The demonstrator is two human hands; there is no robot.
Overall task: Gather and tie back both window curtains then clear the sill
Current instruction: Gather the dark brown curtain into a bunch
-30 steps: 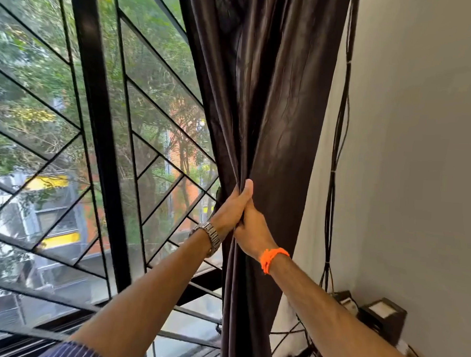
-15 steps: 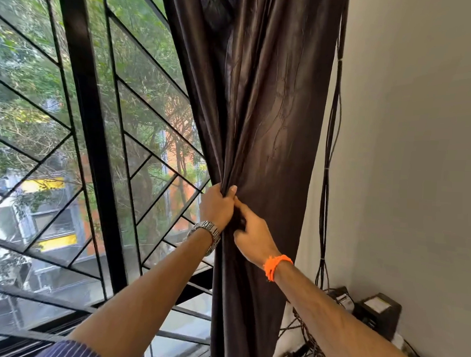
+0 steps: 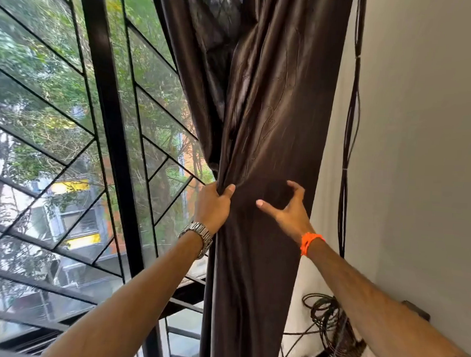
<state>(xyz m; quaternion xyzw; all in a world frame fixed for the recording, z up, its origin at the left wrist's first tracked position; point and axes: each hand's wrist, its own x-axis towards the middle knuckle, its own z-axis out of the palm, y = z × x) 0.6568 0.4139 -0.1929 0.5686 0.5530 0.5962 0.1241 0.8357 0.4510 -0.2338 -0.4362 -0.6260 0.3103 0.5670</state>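
A dark brown satin curtain [image 3: 270,112] hangs bunched at the right end of the window, next to the wall. My left hand [image 3: 213,207], with a metal watch on the wrist, grips the curtain's left folds at mid height. My right hand [image 3: 287,208], with an orange band on the wrist, is spread in front of the curtain's face, thumb and fingers apart and holding nothing. The sill is not in view.
A black window grille [image 3: 106,122] with slanted bars fills the left side. Black cables [image 3: 350,124] run down the grey wall [image 3: 422,133] right of the curtain and end in a tangled coil [image 3: 328,319] near the floor.
My right hand has let go of the folds and opened, moving to the right across the curtain. My left hand keeps its grip on the gathered cloth.
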